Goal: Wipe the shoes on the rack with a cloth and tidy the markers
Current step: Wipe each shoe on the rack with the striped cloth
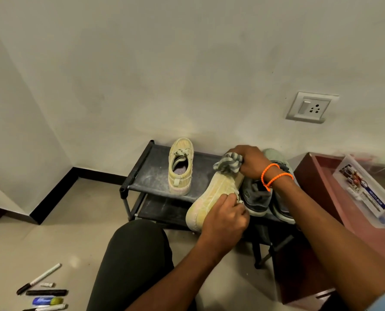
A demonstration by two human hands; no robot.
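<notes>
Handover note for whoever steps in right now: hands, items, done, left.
Left hand grips the tilted yellow canvas sneaker near its laces. Right hand presses a grey striped cloth on its toe. Second yellow sneaker and grey shoes sit on the black rack. Wiping under way; markers lie scattered on the floor, untidied.

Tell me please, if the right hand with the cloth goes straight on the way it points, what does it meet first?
The right hand points left along the rack, so probably the other yellow shoe standing there, though depth is unclear.
</notes>
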